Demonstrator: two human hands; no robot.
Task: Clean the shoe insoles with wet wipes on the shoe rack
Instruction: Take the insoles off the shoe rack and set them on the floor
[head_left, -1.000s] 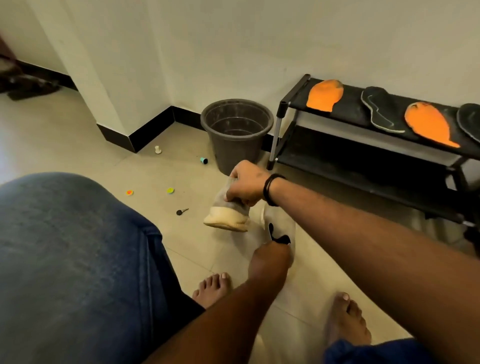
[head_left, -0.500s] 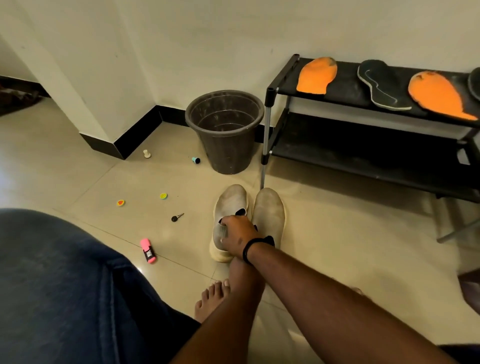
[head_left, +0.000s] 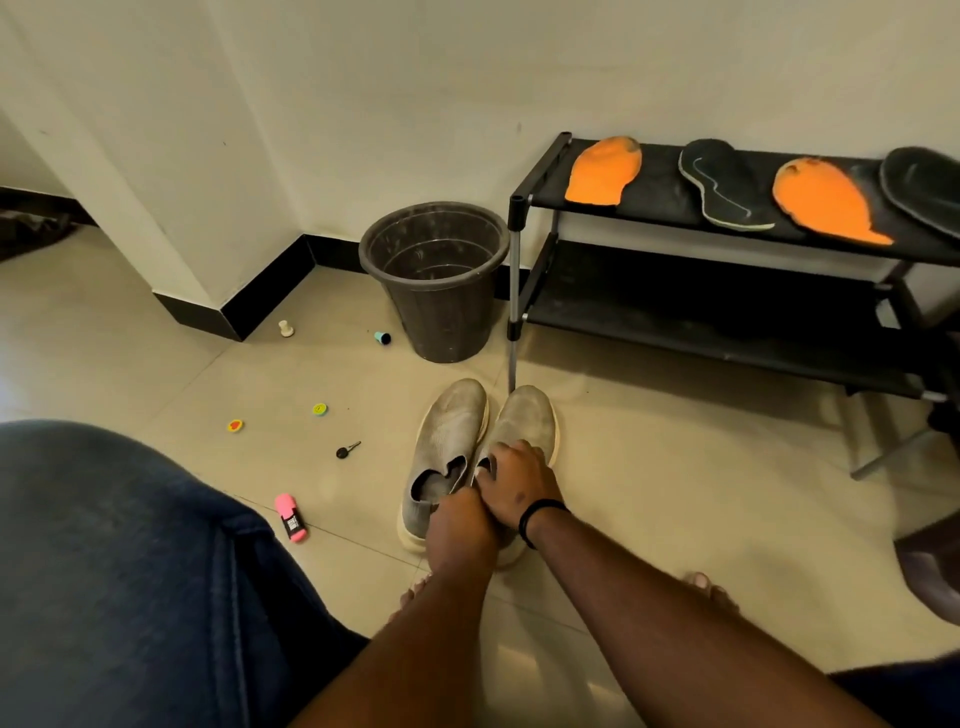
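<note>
While our left hand is gripping one grey shoe's heel, our right hand is clasping the other shoe's collar. Insoles are lying on the shoe rack beyond.

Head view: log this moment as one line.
stage: shoes paired on floor | hands: left hand and right hand at shoe collars, grip unclear | insoles: four on shoe rack top

No text can be read — the pink marker's dark label is too blurred.
</note>
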